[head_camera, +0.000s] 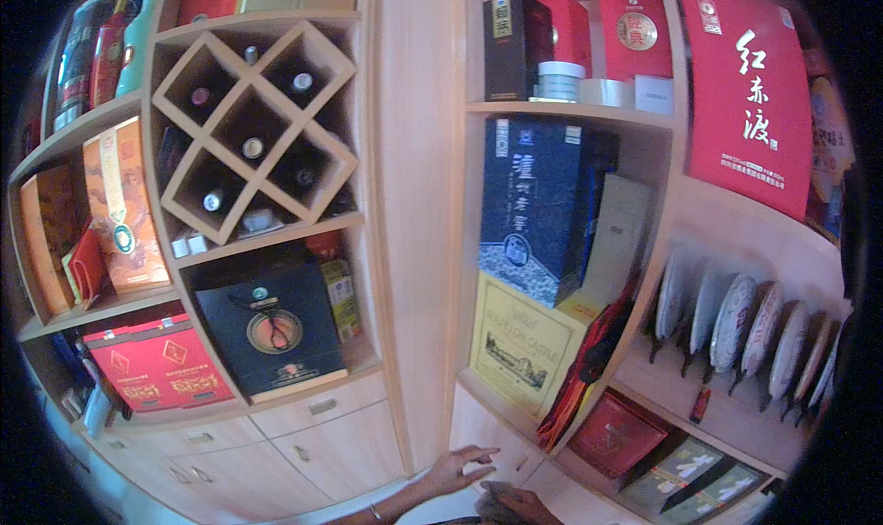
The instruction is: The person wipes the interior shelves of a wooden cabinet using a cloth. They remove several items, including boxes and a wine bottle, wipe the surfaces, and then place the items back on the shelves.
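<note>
My left hand (459,471) reaches in from the bottom of the view, its fingers apart and nothing in it. A thin bracelet (375,512) circles that wrist. Just below and to the right, my right hand (526,506) grips a bunched grey cloth (495,503); blur hides its exact shape. Both hands are in front of a pale wood cabinet door (493,439), low under the shelves. Above them on a shelf stands a yellow box (524,349) with a dark blue box (528,207) on top. Red cords (569,404) hang beside the yellow box.
To the left, a lattice wine rack (259,76) holds several bottles, above a black gift bag (272,325). Red boxes (162,366) fill a lower shelf. At right, wrapped discs (732,325) stand on small stands, below a large red box (748,97). A dark red case (617,432) lies underneath.
</note>
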`<move>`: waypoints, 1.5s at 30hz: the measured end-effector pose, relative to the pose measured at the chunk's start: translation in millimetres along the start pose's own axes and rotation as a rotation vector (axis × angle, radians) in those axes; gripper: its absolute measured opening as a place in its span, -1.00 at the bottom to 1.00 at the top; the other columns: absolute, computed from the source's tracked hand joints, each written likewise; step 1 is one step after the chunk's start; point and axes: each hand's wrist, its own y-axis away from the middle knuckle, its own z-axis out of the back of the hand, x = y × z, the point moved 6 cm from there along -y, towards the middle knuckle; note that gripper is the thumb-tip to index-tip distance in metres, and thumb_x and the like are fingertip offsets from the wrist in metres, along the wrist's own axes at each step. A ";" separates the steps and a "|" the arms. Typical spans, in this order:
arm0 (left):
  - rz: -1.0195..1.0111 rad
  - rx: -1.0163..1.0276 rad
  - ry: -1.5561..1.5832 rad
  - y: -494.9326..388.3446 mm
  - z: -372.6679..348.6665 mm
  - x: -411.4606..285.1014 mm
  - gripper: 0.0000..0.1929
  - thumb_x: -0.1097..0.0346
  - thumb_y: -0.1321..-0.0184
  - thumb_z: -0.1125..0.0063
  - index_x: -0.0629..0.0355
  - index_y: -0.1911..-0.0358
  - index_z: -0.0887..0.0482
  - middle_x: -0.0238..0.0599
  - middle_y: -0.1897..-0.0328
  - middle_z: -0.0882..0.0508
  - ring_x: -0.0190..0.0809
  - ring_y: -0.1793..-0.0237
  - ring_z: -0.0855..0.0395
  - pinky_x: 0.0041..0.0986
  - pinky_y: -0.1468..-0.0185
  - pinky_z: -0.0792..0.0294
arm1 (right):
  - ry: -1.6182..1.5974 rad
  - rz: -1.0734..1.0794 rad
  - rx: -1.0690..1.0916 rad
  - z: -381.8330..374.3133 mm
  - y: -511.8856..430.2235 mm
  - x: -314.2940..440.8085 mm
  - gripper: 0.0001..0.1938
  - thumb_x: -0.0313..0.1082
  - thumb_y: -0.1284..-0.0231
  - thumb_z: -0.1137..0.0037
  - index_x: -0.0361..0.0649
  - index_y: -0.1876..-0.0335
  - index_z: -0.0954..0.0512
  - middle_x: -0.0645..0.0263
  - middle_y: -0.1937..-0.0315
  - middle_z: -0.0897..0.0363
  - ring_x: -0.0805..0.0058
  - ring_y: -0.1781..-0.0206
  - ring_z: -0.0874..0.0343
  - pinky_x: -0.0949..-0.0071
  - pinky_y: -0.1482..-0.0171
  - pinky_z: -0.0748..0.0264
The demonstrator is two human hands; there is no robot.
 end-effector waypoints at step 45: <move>0.365 -0.522 0.467 192.8 -88.5 -78.6 -0.34 0.35 -0.06 -0.34 0.20 -0.26 -0.33 -0.26 -0.09 -0.54 -0.31 -0.11 -0.45 -0.42 -0.19 -0.32 | 0.081 -0.087 0.283 -92.7 75.3 -52.6 -0.70 -0.02 -0.39 0.08 -0.09 0.28 -0.50 0.47 0.68 -0.34 0.70 0.77 -0.21 0.68 0.75 -0.09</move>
